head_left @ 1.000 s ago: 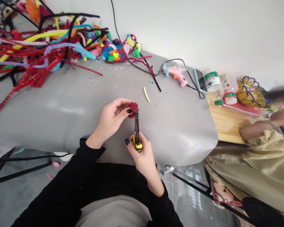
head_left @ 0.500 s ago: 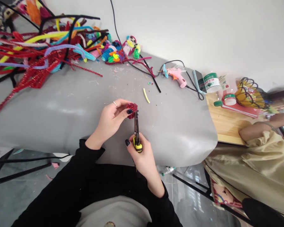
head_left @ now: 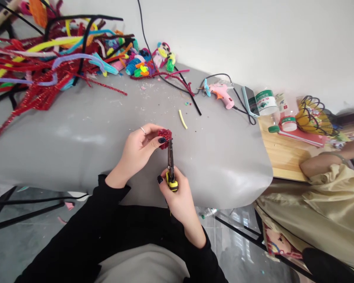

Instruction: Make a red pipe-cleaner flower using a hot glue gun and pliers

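My left hand (head_left: 139, 151), with a ring on one finger, pinches a small red glittery coil (head_left: 164, 135) between thumb and fingers. In my right hand (head_left: 178, 194) are black pliers with yellow handles (head_left: 171, 165); their jaws point away from me and touch the coil's right side. Whether the jaws are closed on it cannot be made out. Both hands are above the front part of the grey-covered table (head_left: 224, 157). A short pale yellow piece (head_left: 183, 119) lies beyond the coil.
Many coloured pipe cleaners (head_left: 44, 82) are heaped at the left. Small figures (head_left: 162, 55) stand near the wall. A pink glue gun (head_left: 222, 93), its cord, a phone (head_left: 249, 101) and bottles (head_left: 266, 103) are at the right, beside another person's arm (head_left: 324, 163).
The view has shifted slightly. My two hands, the red coil and the pliers keep nearly the same position. At the right, the other person's forearm has moved a little.
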`<state>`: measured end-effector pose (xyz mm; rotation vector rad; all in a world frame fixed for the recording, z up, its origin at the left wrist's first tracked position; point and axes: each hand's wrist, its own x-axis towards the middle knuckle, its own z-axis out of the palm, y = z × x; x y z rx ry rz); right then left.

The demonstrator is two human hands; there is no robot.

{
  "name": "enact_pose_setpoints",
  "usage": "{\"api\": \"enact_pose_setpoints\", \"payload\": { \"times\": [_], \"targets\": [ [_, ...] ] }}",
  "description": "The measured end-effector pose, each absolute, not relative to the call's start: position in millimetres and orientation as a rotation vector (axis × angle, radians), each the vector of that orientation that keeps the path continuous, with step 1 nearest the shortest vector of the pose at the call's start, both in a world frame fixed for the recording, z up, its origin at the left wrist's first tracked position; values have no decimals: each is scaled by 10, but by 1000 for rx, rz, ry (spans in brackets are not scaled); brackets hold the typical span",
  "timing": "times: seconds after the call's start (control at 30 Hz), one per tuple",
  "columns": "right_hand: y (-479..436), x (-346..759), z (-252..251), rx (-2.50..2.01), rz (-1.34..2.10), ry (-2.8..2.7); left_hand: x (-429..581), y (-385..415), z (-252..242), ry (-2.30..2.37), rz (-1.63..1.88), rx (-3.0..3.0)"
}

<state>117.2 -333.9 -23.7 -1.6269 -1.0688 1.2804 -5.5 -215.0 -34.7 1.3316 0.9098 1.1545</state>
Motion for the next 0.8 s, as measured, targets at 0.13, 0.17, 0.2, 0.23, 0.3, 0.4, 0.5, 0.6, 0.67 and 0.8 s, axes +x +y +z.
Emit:
{"api": "enact_pose_setpoints", "payload": {
  "times": [0.13, 0.17, 0.2, 0.23, 0.3, 0.4, 0.5, 0.6, 0.67, 0.8],
  "targets": [
    [-3335, 1172, -232, -1621, 1288, -1065, -51, -2153, -328, 911, 1147, 1333],
    [-3336, 1172, -230, -1623, 1291, -1064, -49, -2153, -324, 911, 1146, 1333],
    [-3337, 1172, -229, -1625, 1292, -1063, -47, -2153, -320, 912, 1146, 1332],
    [-3338, 1172, -227, -1626, 1292, -1063, -46, -2153, -319, 913, 1146, 1331],
    [-3338, 1173, -224, -1625, 1292, -1064, -47, -2152, -319, 910, 1142, 1333],
    [-3331, 1180, -220, -1627, 1289, -1071, -53, -2151, -326, 902, 1144, 1334],
    [-3322, 1185, -215, -1634, 1291, -1072, -57, -2150, -331, 908, 1142, 1336],
    [-3320, 1186, -212, -1629, 1291, -1075, -54, -2150, -330, 908, 1143, 1350],
    [-3321, 1184, -212, -1626, 1291, -1073, -49, -2149, -326, 915, 1146, 1353],
    [-3327, 1183, -214, -1630, 1297, -1063, -40, -2144, -314, 929, 1129, 1353]
  ]
}}
